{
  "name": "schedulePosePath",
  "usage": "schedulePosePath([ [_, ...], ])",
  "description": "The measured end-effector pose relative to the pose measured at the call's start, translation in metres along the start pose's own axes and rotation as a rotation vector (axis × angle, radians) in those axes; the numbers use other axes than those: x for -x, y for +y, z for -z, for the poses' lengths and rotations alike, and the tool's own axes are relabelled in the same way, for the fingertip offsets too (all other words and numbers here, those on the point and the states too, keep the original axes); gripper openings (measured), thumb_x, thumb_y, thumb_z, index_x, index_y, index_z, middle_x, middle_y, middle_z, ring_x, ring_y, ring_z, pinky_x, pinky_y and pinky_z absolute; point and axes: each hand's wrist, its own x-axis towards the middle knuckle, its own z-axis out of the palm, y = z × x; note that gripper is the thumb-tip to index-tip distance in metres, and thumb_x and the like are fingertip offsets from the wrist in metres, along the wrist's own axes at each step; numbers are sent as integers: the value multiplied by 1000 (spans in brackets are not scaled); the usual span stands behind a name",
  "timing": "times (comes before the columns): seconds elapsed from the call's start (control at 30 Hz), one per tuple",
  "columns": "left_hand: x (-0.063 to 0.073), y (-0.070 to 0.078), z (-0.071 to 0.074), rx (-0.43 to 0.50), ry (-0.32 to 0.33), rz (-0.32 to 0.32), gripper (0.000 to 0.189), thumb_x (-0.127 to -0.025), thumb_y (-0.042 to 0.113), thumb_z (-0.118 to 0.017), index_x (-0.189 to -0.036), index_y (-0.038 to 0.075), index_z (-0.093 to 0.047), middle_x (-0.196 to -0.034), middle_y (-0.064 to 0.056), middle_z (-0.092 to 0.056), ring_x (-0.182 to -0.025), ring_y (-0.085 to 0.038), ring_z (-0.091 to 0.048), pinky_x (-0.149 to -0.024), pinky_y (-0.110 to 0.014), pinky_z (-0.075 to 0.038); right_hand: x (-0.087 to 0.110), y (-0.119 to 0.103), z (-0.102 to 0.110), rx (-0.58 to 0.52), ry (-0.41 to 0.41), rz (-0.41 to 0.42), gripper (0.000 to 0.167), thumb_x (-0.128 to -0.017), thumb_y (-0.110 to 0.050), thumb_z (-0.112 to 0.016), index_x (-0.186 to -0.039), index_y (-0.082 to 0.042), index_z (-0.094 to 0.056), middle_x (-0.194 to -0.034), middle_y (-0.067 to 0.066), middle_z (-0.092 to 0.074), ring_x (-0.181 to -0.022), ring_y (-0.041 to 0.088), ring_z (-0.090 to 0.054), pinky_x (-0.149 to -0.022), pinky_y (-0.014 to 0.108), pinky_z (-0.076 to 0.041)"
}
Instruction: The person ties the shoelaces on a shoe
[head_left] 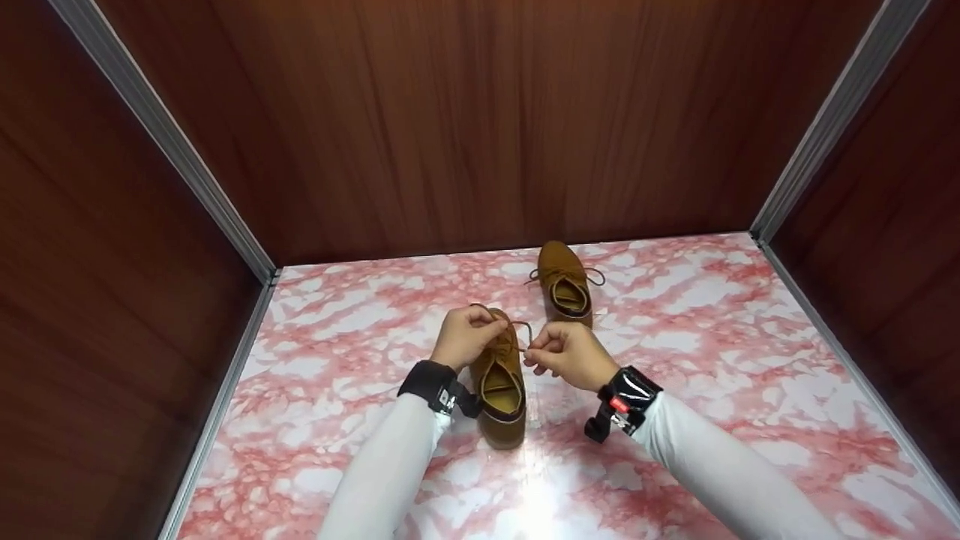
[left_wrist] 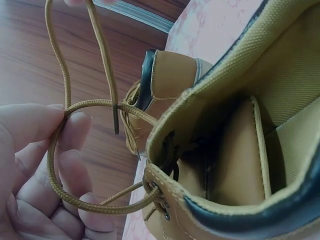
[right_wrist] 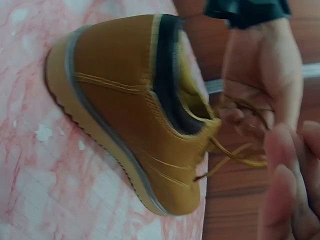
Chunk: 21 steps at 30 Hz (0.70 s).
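Pinching the brown lace [left_wrist: 102, 47], my left hand [head_left: 465, 341] is over the front of the near shoe [head_left: 503, 427]. My right hand [head_left: 570, 354] pinches the lace too, just right of the shoe, and a bit of lace bends between them. This near shoe stands upright on the pink and white desk [head_left: 697, 341]. Inside it I see bumpy yellow lining [left_wrist: 295, 80] and a smooth tan piece [left_wrist: 237, 155]; I can't tell which part that is. The other shoe [head_left: 561, 262] stands farther off, by the brown wall [head_left: 450, 150], with yellow inside too.
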Motion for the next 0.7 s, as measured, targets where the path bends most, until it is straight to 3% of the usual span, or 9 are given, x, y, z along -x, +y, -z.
schedulePosePath([
  [0.13,2,-4,3,48,9,5,16,-90,13,-81,-83,1,-73,-79,0,-75,-72,-5,-67,-65,-19,-54,-3,-1,-17,58,74,75,15,-91,-7,-79,-83,-1,-68,-80,17,-78,-62,9,-70,-56,19,-53],
  [0.3,7,-15,6,96,23,18,17,-90,12,-80,-82,0,-72,-77,2,-72,-72,-7,-66,-66,-20,-52,-10,0,-37,273,194,160,20,-88,-9,-83,-77,-10,-67,-73,4,-76,-60,1,-64,-56,20,-53],
  [0.4,11,-23,7,156,22,51,16,-92,9,-78,-83,-2,-71,-83,-8,-77,-78,-16,-73,-71,-26,-59,-12,4,-44,411,250,145,22,-86,-15,-85,-78,-13,-65,-68,0,-72,-59,4,-62,-54,23,-50],
  [0.5,15,-30,9,182,2,87,14,-94,9,-75,-85,-2,-70,-92,-18,-80,-83,-21,-77,-76,-33,-63,-11,11,-45,491,253,97,25,-85,-22,-87,-79,-15,-63,-64,-4,-66,-57,6,-57,-54,25,-47],
  [0.7,19,-43,19,86,-58,112,13,-98,14,-70,-90,3,-71,-94,-18,-80,-72,-17,-71,-72,-36,-62,-7,20,-30,525,177,13,27,-84,-26,-89,-77,-17,-64,-62,-5,-60,-56,7,-52,-56,28,-45],
])
